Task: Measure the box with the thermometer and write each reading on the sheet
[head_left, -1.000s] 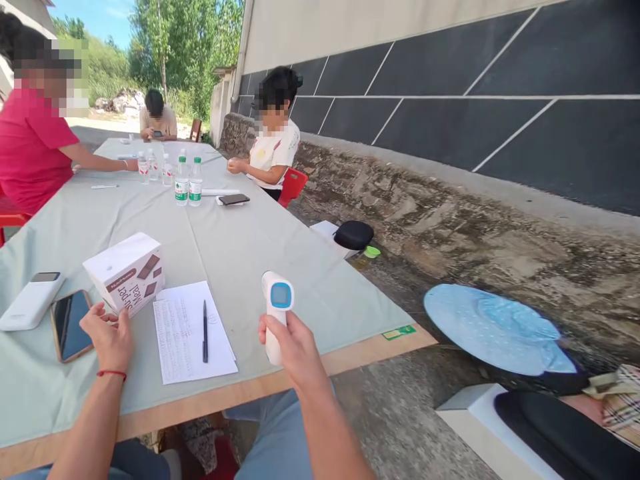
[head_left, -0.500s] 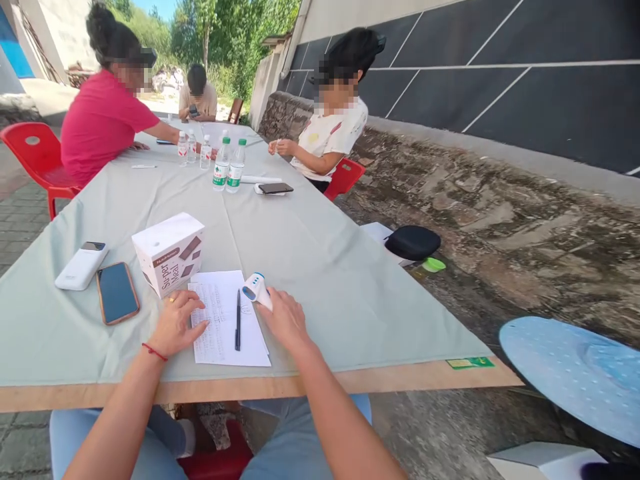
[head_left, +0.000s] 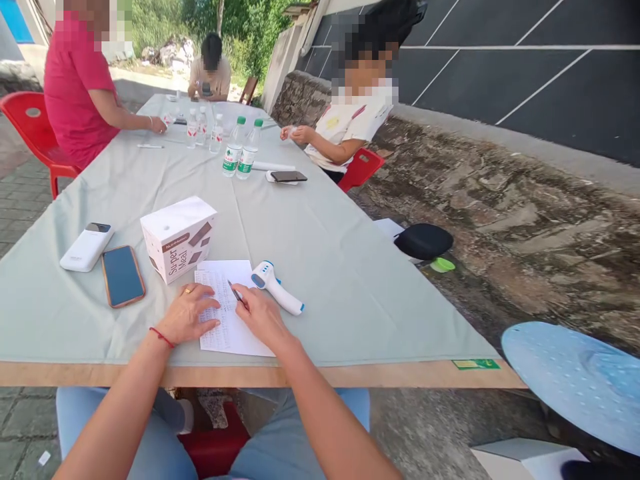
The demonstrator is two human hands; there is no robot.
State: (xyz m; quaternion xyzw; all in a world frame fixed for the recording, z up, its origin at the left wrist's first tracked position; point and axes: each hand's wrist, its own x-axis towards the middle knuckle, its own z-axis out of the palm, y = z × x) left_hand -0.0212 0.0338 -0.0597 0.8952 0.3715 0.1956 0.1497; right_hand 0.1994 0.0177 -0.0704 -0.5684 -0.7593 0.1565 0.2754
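Note:
White paper sheets (head_left: 235, 340) with handwritten rows lie before me near the table's front edge. My left hand (head_left: 189, 313) rests on their left side, fingers spread, wearing a ring and a red cord bracelet. Over the right part of the paper, my right hand (head_left: 260, 315) has its fingers closed on a dark pen (head_left: 236, 293), whose lower part the hand hides. A white and blue infrared thermometer (head_left: 281, 291) lies on the cloth just right of that hand. Behind the paper stands a white and brown "Super Meal" box (head_left: 183, 237).
At left lie a phone (head_left: 123, 277) and a white power bank (head_left: 87, 247). Farther back stand several bottles, including a green-capped bottle (head_left: 248, 150). Another phone (head_left: 289, 177) lies nearby. Three people sit around the table (head_left: 340, 287). A blue hat-like object (head_left: 575, 380) is at right.
My right hand has let go of the thermometer, now lying on the cloth, and moved left onto the pen. The person in pink has drawn an arm back from the bottles.

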